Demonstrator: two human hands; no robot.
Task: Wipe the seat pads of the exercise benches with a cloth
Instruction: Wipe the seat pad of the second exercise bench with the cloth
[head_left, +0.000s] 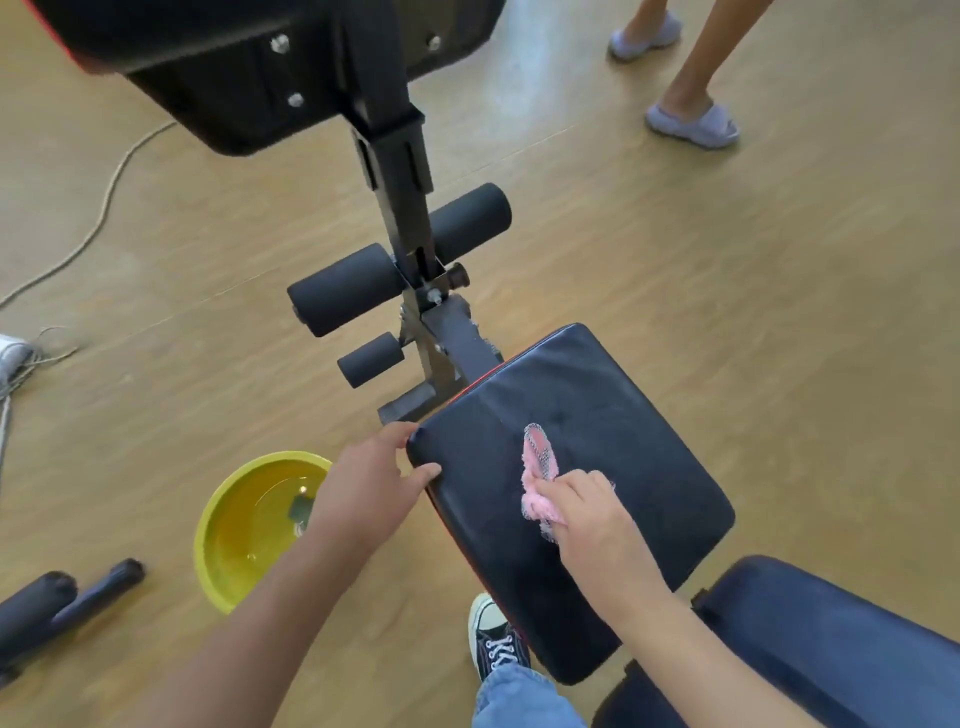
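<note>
A black padded seat pad (613, 415) of an exercise bench fills the centre right, with a red trim along its left edge. My right hand (592, 525) presses a pink cloth (537, 467) flat on the middle of the pad. My left hand (374, 478) grips the pad's near left corner, thumb on top. A second black pad (841, 634) lies at the lower right, behind my right forearm.
A yellow basin (234, 530) with water stands on the wood floor under my left forearm. Black foam rollers (395, 260) and the bench frame rise ahead, beneath another bench's pad (218, 62). A person's slippered feet (691, 122) stand top right. A cord (104, 208) trails left.
</note>
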